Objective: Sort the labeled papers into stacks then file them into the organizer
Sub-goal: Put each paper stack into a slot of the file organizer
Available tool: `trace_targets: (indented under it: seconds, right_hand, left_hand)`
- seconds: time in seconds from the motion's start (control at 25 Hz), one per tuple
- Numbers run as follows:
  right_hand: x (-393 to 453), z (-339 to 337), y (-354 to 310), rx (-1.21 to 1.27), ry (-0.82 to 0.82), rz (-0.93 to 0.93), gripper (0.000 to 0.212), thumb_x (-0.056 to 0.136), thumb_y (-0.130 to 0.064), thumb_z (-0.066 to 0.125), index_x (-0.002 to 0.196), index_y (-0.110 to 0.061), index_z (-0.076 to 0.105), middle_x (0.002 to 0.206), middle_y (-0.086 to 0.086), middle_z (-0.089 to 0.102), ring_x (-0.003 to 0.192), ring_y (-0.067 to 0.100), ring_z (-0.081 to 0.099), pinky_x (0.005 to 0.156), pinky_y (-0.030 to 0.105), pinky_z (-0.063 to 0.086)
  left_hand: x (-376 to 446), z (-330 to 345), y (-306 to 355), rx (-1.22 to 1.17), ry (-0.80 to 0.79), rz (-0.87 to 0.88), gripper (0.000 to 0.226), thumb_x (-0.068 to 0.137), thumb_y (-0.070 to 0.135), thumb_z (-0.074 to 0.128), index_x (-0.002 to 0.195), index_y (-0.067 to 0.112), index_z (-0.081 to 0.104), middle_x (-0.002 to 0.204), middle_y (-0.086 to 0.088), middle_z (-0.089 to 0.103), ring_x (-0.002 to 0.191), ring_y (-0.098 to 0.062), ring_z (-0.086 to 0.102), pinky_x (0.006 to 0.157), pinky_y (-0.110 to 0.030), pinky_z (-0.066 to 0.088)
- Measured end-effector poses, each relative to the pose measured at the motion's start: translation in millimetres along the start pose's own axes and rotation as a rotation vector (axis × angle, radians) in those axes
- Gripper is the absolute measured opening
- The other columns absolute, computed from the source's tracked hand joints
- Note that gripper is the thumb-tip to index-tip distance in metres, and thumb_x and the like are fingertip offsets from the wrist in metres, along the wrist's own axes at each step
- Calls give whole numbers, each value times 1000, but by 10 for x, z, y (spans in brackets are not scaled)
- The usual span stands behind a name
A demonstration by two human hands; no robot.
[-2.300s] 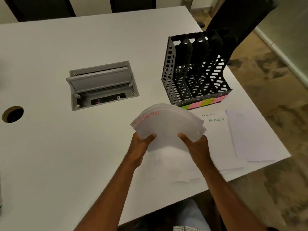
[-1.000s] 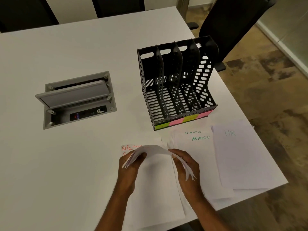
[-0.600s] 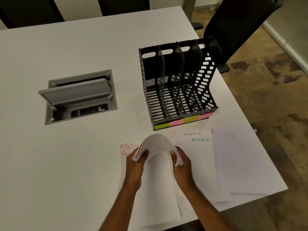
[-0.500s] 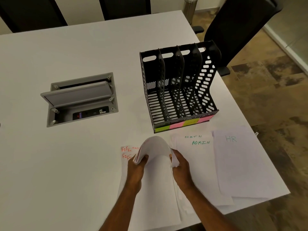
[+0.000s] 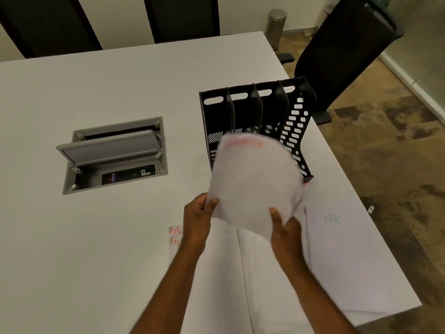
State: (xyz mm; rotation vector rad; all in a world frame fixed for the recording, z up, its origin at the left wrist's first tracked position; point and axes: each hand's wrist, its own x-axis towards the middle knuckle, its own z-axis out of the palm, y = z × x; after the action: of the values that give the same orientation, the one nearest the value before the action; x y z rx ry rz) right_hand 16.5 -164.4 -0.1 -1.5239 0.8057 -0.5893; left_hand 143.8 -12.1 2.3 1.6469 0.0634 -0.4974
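Observation:
Both hands hold a bowed stack of white papers (image 5: 252,179) lifted in front of the black organizer (image 5: 243,112); blurred red writing shows at its top edge. My left hand (image 5: 197,213) grips its lower left edge and my right hand (image 5: 285,227) grips its lower right edge. The stack hides the organizer's front and its coloured labels. On the table lie a stack with red "FI" lettering (image 5: 175,235) under my left wrist, white sheets (image 5: 255,273) between my arms, and the HR stack (image 5: 337,249) at the right.
A grey cable box (image 5: 113,155) with its lid raised is set into the white table (image 5: 96,237) at the left. A black office chair (image 5: 346,49) stands behind the organizer. The table's right edge runs close to the HR stack.
The held stack has risen from just above the table to in front of the organizer and has unrolled from a tight arch. It now covers the ADMIN sheet and the organizer's labels.

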Motion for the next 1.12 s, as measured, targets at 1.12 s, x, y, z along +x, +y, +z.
trace_targets:
  seconds: [1.12]
  right_hand:
    - [1468,755,289,-348,-126,-102,59,97,3,56,151,-11,36,149,14,46,139,28,45,107,41,47]
  left_hand:
    - [348,406,-486,579,60,276,29,97,5,62,123,14,69,130,-6,68,123,-22,58,107,-31,46]
